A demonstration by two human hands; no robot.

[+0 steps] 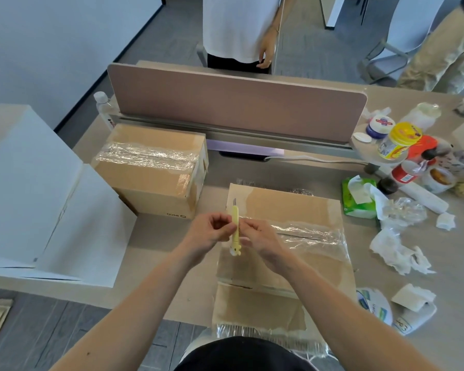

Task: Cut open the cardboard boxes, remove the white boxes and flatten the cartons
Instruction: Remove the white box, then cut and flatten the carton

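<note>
A yellow utility knife (235,226) stands upright between both my hands, its short blade pointing away from me. My left hand (209,232) pinches the knife's middle from the left, and my right hand (260,238) holds it from the right. Under them lies a cardboard carton (287,210) sealed with clear tape, reaching to the table's near edge. A second taped carton (150,170) stands at the back left. Large white boxes (38,196) lie at the left.
A pink desk divider (236,100) runs across the back. Bottles, jars (397,143), a green tissue pack (359,196) and crumpled tissues (397,250) crowd the right side. Two people stand beyond the divider. A flat cardboard piece lies on the floor at the lower left.
</note>
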